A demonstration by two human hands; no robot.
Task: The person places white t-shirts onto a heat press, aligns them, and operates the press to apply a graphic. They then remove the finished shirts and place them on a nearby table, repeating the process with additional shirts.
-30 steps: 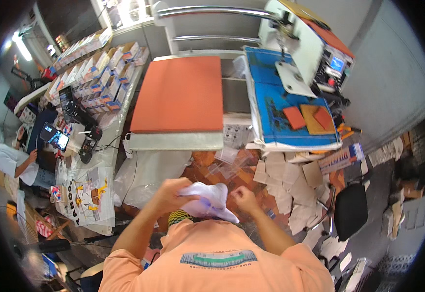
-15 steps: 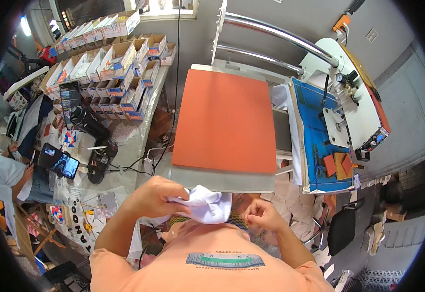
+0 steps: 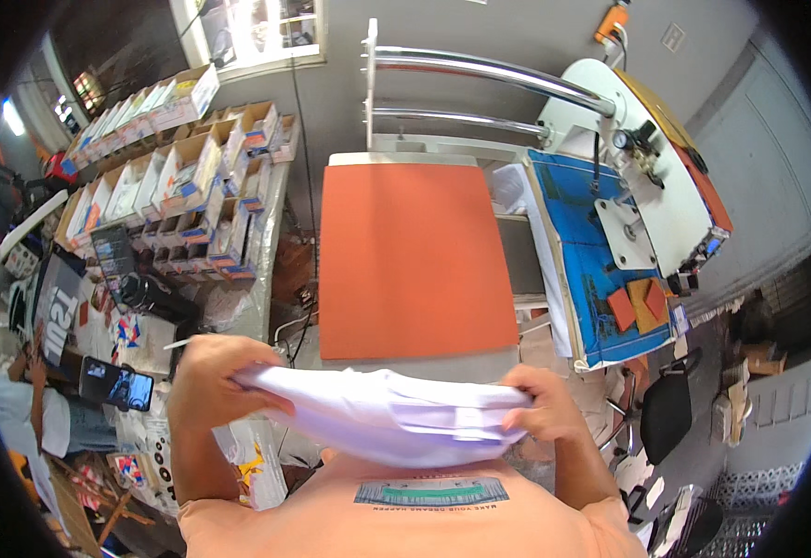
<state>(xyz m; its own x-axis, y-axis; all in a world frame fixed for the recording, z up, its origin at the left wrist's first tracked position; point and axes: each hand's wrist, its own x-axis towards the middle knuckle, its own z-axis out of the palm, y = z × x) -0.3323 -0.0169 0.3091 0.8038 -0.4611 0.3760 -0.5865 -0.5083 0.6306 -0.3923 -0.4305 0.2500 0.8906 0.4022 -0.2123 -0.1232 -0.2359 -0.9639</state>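
Observation:
A white cloth [image 3: 396, 414], folded or bunched and blurred by motion, is stretched sideways in front of my chest. My left hand [image 3: 229, 377] grips its left end, fingers closed round the fabric. At the other end my right hand [image 3: 543, 402] pinches the cloth between thumb and fingers. Just beyond the cloth lies a flat orange pad [image 3: 415, 260] on the platen of a press, and the cloth hangs on my side of its near edge. Whether it is a garment or a plain piece, I cannot tell.
Right of the pad stands a white press machine [image 3: 675, 186] with a blue bed [image 3: 573, 223] bearing sponge-like blocks [image 3: 645, 305]. Left, a table carries stacked cardboard boxes [image 3: 173, 177], a phone [image 3: 117, 383] and a dark bottle. A person in a pale top [image 3: 15, 418] is far left.
My right hand, earlier without the cloth, now holds its right end. The bunched cloth has been spread wide between both hands. My left hand moved left, and the view shifted.

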